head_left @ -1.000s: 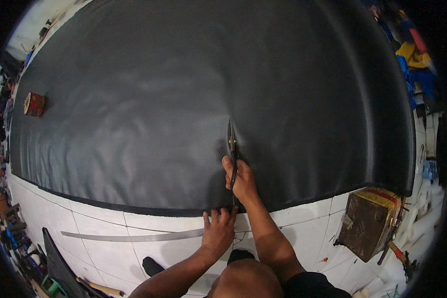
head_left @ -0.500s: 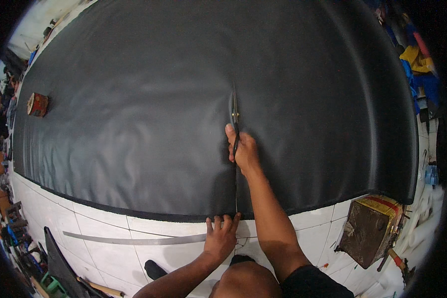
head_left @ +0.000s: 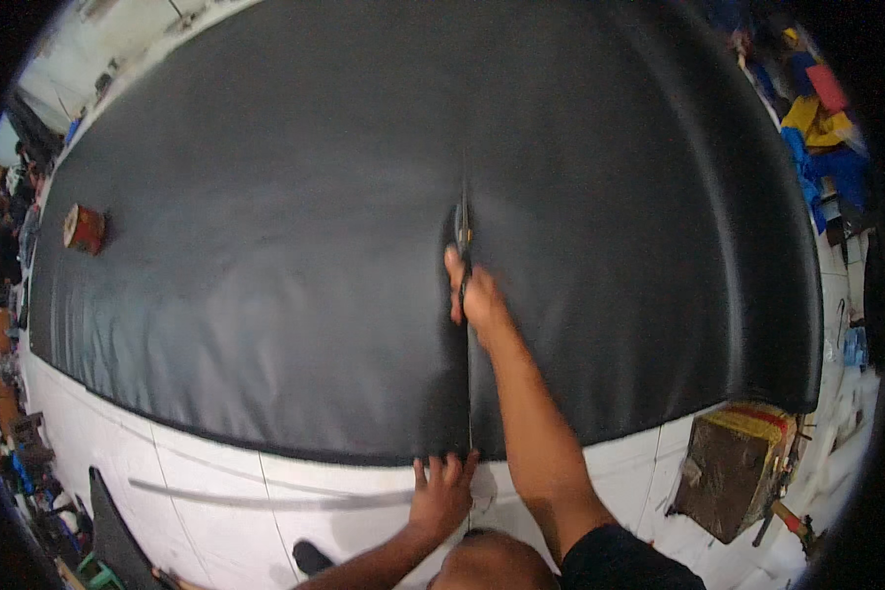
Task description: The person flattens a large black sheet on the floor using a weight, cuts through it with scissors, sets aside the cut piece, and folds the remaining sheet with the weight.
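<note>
A large black leather-like sheet [head_left: 265, 246] is spread over the white tiled floor. My right hand [head_left: 482, 298] is closed round the handles of a pair of scissors [head_left: 464, 218], whose blades point away from me into the sheet. Behind them a straight cut runs back to the near edge. At that edge, beside the start of the cut, my left hand [head_left: 441, 500] rests with fingers spread on the sheet's border. The lower blade is hard to make out against the black.
A red cylindrical block or tin [head_left: 86, 230] stands on the sheet at far left. A long metal strip [head_left: 265, 502] lies on the tiles near my left forearm. At right, a worn brown box [head_left: 729, 474] sits by the sheet's rolled edge. Clutter lines both sides.
The scissors are slightly farther from the near edge, and the cut behind them looks longer. My left hand stays at the edge. The whole view has shifted a little.
</note>
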The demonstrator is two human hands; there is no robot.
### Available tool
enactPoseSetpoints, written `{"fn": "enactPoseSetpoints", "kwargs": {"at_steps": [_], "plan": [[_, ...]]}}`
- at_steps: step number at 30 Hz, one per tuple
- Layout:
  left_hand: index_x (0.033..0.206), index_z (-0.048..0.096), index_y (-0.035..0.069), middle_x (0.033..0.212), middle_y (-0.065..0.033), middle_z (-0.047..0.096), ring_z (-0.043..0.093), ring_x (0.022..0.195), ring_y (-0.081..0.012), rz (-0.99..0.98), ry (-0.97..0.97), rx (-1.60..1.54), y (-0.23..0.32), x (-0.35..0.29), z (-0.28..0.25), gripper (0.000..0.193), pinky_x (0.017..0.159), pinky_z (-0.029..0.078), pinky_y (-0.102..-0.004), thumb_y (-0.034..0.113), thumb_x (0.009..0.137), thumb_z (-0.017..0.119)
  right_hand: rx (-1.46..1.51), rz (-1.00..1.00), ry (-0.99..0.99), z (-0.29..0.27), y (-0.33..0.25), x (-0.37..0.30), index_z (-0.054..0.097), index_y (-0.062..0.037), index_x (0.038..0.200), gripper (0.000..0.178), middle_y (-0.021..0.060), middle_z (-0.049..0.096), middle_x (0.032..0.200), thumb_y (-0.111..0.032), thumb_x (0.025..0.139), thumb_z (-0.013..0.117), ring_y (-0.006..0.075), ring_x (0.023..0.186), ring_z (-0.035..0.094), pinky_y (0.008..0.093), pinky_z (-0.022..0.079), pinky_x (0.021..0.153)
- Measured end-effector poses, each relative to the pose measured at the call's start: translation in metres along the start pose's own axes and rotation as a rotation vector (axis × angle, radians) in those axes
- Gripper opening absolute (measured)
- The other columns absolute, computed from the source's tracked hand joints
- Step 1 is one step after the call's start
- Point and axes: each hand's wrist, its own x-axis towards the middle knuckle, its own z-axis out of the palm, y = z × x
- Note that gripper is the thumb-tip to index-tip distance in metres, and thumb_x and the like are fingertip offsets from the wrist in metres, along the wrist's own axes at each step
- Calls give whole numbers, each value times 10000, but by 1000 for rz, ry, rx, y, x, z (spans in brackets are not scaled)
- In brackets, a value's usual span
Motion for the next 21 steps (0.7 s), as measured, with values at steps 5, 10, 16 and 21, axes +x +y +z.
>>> {"fn": "enactPoseSetpoints", "kwargs": {"at_steps": [5,10,16,21], "plan": [[1500,350,145,1283,-175,423,413,1210,-391,18,1,15,1,3,9,761,1019,327,-654,303,824,662,14,11,-8,-8,-1,5,507,-90,753,611,0,442,568,-687,860,578,119,473,448,275,386,472],[1501,346,147,1233,-162,452,436,1188,-384,13,5,41,2,6,2,778,1018,332,-646,314,815,672,-77,-31,132,-7,-2,20,525,-67,770,550,1,458,574,-596,889,618,106,471,453,267,382,446],[1485,367,163,1163,-185,492,488,1095,-395,48,97,-4,-3,4,3,725,1013,347,-637,295,818,617,-51,-27,71,-10,1,25,531,-60,787,542,6,476,594,-583,892,623,106,475,463,269,392,447],[1512,322,172,1209,-209,496,478,1132,-411,20,18,40,-2,5,3,740,1030,340,-626,308,843,607,-15,-37,10,-16,-8,35,522,-68,726,608,18,484,563,-654,870,591,130,465,492,293,405,452]]}}
